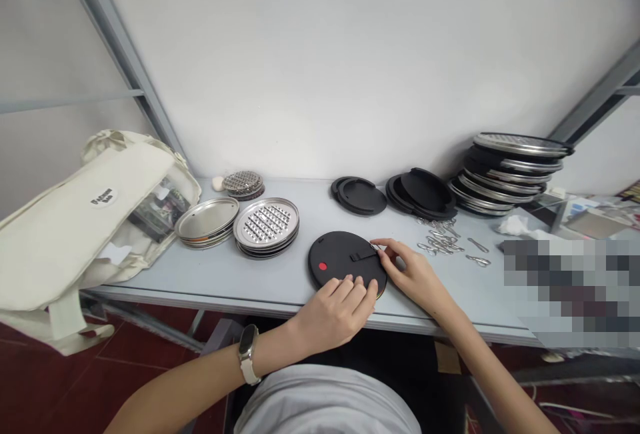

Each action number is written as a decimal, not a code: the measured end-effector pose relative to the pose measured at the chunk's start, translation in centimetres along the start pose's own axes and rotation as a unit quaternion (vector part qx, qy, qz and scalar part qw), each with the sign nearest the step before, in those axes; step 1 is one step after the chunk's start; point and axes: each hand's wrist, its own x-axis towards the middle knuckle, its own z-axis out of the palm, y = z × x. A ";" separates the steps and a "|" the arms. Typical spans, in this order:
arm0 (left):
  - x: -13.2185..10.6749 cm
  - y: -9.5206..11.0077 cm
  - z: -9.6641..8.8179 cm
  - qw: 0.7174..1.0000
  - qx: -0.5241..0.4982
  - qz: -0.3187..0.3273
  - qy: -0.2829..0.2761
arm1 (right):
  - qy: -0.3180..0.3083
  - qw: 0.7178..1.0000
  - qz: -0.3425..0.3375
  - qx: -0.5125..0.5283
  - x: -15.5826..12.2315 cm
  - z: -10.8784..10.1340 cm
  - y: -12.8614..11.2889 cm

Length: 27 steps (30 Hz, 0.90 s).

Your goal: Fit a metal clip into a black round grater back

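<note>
A round black disc (pixel 339 247) with a red dot and a short black strap (pixel 363 255) lies near the table's front edge. My left hand (pixel 340 307) rests on its near rim, fingers together and bent over it, thumb hidden. At the disc's right edge, my right hand (pixel 407 271) pinches thumb and forefinger by the strap's end. A thin bit of silver metal, like one of the small wire clips, shows at those fingertips. Several loose small metal clips (pixel 440 241) are scattered to the right of that hand.
Round metal grater plates (pixel 267 223) and plain metal discs (pixel 207 219) are stacked at left, with smaller graters (pixel 243 182) behind. Black round covers (pixel 423 193) lie at the back. A tall mixed stack (pixel 510 174) stands right. A cream bag (pixel 100 214) leans at the left end.
</note>
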 end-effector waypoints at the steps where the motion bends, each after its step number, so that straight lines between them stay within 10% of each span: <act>1: 0.0 0.0 0.0 1.000 0.001 0.001 -0.001 | 0.000 1.000 0.001 0.002 0.0 0.0 0.0; 27: -0.4 0.1 0.4 1.000 0.015 0.009 0.004 | 0.002 1.000 0.009 -0.005 0.1 0.0 -0.1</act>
